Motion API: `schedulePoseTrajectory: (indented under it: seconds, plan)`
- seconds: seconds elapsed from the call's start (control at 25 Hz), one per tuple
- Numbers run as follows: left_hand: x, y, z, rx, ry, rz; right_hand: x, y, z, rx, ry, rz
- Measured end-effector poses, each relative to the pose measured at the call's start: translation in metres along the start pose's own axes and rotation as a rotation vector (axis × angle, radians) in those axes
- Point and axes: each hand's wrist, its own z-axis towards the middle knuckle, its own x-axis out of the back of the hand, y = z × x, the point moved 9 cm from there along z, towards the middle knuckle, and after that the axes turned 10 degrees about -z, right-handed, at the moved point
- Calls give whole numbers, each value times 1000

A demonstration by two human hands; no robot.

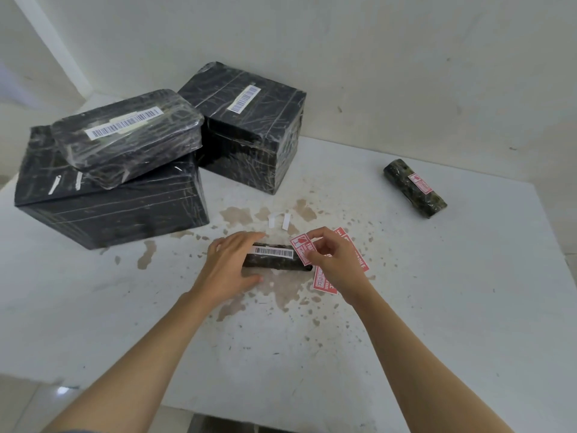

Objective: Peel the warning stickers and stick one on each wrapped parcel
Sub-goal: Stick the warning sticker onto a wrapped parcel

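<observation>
A small black wrapped parcel (274, 260) with a white barcode label lies at the table's middle. My left hand (232, 267) rests on its left end and holds it down. My right hand (335, 260) pinches a red warning sticker (302, 249) at the parcel's right end. More red stickers (352, 254) lie flat under and beside that hand. Another small parcel (413, 187) at the right carries a red sticker on its top.
Three larger black wrapped parcels stand at the back left: a big box (118, 210), a flat one (131, 135) stacked on it, and a tall box (249, 129). Two white backing strips (278, 220) lie on the stained white table (437, 307). A wall rises behind.
</observation>
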Motion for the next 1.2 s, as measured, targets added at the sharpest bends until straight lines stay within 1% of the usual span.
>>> schedulePoseTrajectory:
  seconds: [0.16,0.28,0.4,0.48,0.6,0.72,0.8,0.96,1.12,1.2]
  plan:
    - [4,-9,-4,-17,22,-53,-7,-4,3,40,-14,-73]
    - [6,-14,5,1,0,-100,-11,-8,7,91,-44,-144]
    - [12,-15,14,-23,-21,-35,-12,-9,14,76,-43,-166]
    - [13,-12,14,-10,-35,-12,-11,-9,19,52,-20,-169]
    - [8,-11,6,20,-42,-95,-6,-6,24,13,35,-129]
    - [7,-11,-1,43,-15,-192,-7,6,26,-63,33,-63]
    - [10,-10,-1,40,-3,-188,-9,12,27,-99,21,2]
    - [16,-8,1,43,19,-190,-12,6,30,-107,-5,83]
    - [13,-8,5,59,-42,-198,-10,-2,35,-115,-53,128]
    - [17,-10,8,53,-59,-167,-10,-4,36,-115,-97,94]
